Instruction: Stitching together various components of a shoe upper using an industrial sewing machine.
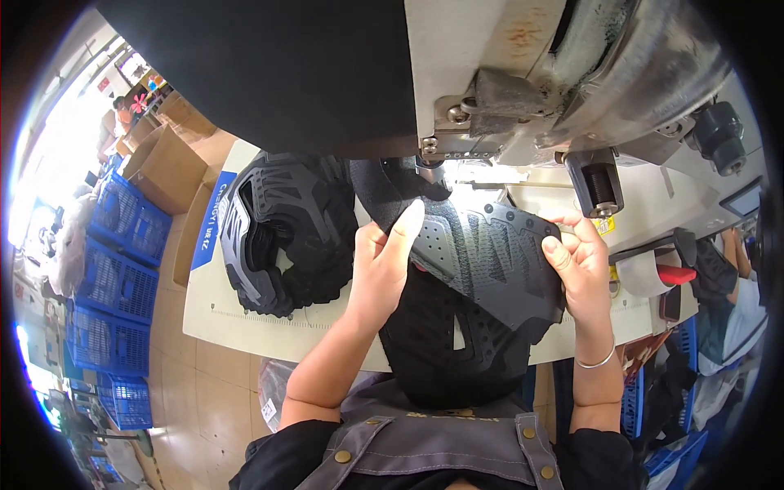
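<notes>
A black and dark grey shoe upper (498, 261) with a perforated, textured pattern and a row of eyelets is stretched between my hands. My left hand (382, 265) is closed on its left edge, thumb on top. The right edge, by the eyelets, is pinched by my right hand (581, 265). The far part of the upper lies under the head of a sewing machine (490, 73), beside its small metal foot (431, 170). More black upper material (433, 351) hangs over the table edge toward my lap. To the left lies a stack of similar uppers (286, 220).
The machine's body and a dark panel (286, 73) overhang the pale table (208, 306). Blue crates (110, 335) and cardboard boxes (167, 167) stand at the left. A red object (674, 275) lies near the table's right end; another person (735, 302) is beyond it.
</notes>
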`<state>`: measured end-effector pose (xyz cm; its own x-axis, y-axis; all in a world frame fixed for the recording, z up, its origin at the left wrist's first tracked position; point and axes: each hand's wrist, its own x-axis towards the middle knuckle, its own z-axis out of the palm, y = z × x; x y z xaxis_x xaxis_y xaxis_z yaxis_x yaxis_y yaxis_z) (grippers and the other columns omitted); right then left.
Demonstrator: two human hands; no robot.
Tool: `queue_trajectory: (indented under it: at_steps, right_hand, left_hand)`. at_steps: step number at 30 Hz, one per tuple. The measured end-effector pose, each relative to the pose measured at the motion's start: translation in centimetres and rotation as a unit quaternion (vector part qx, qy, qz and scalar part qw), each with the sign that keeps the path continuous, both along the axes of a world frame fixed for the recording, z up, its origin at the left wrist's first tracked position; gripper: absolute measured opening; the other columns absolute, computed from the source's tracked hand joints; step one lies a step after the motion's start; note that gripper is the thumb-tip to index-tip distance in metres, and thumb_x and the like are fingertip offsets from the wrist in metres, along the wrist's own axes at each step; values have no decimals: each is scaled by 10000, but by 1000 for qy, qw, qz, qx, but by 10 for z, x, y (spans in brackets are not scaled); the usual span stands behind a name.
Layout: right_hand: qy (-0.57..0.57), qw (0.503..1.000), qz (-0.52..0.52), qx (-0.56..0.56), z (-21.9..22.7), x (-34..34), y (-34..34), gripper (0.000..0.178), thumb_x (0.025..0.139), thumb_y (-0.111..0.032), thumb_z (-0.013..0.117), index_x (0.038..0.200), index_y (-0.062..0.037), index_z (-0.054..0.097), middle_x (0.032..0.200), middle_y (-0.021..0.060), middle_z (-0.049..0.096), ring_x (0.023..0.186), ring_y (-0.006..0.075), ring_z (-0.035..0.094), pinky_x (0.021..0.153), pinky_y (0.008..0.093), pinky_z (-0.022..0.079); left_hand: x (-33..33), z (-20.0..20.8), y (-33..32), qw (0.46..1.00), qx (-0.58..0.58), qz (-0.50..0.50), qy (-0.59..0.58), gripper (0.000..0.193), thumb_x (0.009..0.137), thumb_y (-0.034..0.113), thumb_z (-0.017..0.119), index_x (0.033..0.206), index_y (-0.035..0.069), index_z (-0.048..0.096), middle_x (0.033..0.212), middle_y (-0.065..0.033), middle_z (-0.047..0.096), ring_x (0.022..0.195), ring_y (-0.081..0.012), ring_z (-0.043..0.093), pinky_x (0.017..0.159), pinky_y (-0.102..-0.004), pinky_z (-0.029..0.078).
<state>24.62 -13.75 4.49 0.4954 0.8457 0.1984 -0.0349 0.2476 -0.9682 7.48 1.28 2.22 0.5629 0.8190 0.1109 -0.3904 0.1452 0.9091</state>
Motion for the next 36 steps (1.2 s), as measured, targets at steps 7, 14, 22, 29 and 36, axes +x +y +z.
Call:
queue_trajectory:
  at_steps: [7, 14, 22, 29, 36]
  right_hand:
    - [-27, 999, -15, -35, -6, -23, -11, 293, 844, -64, 536, 1107, -9, 419, 638, 23, 554, 502, 52, 500, 441, 161, 378]
    - [-62, 996, 65, -19, -4, -31, -14, 235, 837, -33, 516, 1065, -13, 461, 658, 35, 545, 539, 71, 522, 494, 178, 414]
    - [-44, 998, 50, -3, -36, 82, 50, 430, 787, -80, 596, 1164, 32, 421, 1121, 89, 512, 1010, 135, 492, 890, 258, 369]
    - [5, 998, 9, -69, -9, 60, 0, 324, 819, -120, 562, 1090, 44, 494, 929, 61, 590, 800, 93, 560, 731, 214, 453]
    - [51, 997, -46, -44, -11, 8, -27, 326, 819, -131, 594, 1083, 39, 505, 976, 75, 594, 848, 112, 558, 764, 226, 445]
  left_hand:
    - [4, 21, -42, 998, -1, -47, 43, 183, 890, 162, 487, 876, 3, 577, 766, 47, 541, 676, -18, 452, 612, -174, 390]
    - [-10, 14, -51, 994, -11, -88, 63, 205, 876, 153, 527, 758, -4, 587, 699, 46, 546, 612, -22, 442, 543, -193, 385]
    - [-11, 14, -41, 990, 4, -117, 73, 216, 865, 160, 544, 724, 3, 592, 675, 41, 564, 580, -21, 451, 512, -200, 386]
    - [-33, 17, -17, 982, -14, -155, 107, 196, 855, 146, 557, 877, -46, 584, 786, -12, 597, 685, -45, 519, 598, -198, 440]
    - [-40, 20, -25, 991, -3, -73, 112, 221, 840, 137, 581, 921, -68, 577, 829, -38, 607, 733, -67, 541, 659, -207, 460]
